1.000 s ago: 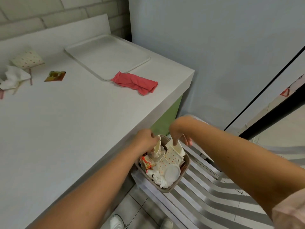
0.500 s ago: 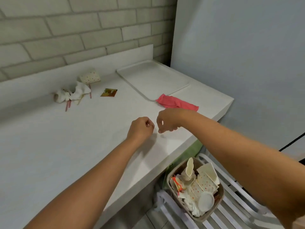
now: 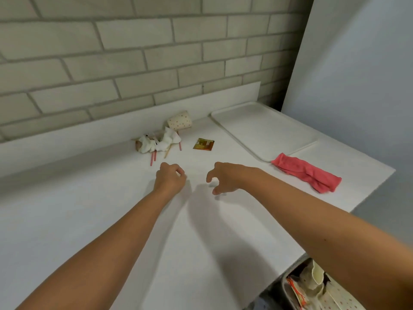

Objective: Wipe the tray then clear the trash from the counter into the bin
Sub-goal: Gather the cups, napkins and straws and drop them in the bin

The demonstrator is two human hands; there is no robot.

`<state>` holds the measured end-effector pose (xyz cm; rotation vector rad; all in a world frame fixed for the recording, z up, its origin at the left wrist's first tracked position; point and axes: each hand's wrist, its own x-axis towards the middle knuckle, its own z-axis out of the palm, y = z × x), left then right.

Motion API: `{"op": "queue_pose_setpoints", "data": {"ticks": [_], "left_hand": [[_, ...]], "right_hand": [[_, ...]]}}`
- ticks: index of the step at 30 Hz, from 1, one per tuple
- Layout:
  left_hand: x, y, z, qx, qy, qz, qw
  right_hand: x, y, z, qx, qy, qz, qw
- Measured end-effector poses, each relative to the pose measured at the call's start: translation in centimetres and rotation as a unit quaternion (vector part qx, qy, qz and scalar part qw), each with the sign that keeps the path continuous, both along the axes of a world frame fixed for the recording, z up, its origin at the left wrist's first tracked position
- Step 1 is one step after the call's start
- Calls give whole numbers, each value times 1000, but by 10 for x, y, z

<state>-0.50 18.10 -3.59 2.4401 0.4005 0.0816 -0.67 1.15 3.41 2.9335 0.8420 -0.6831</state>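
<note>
Two empty hands are back from the bin (image 3: 285,281): left hand (image 3: 171,179) fingers curled, right hand (image 3: 225,177) fingers spread; napkins (image 3: 156,142) likely go next.

The counter (image 3: 89,220) and tray (image 3: 263,128) are plain white; the cloth (image 3: 307,173) is coral pink. The cup (image 3: 180,123) is cream with red dots, the packet (image 3: 203,144) brown and gold, the straws (image 3: 153,158) red-and-white striped. The brick wall (image 3: 134,63) is grey.

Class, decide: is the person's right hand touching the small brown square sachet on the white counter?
Apart. The head view shows a strip of bare white counter between the fingers of the right hand and the small brown square sachet.
</note>
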Motion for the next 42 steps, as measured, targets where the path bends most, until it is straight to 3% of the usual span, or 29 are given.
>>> {"op": "queue_pose_setpoints", "data": {"ticks": [15, 21, 27, 36, 39, 42], "left_hand": [[113, 52, 17, 111, -29, -34, 993], [142, 55, 11, 270, 66, -50, 959], [159, 40, -2, 323, 82, -88, 939], [158, 42, 17, 151, -1, -49, 987], [155, 50, 25, 31, -30, -28, 999], [153, 60, 31, -150, -32, 1, 988]], "right_hand": [[57, 40, -11, -3, -1, -2, 1000], [91, 43, -20, 8, -3, 14, 1000], [123, 46, -28, 16, 1, 15, 1000], [179, 59, -36, 45, -77, -46, 995], [193, 60, -46, 78, -100, -101, 987], [202, 61, -55, 127, -81, -146, 978]]}}
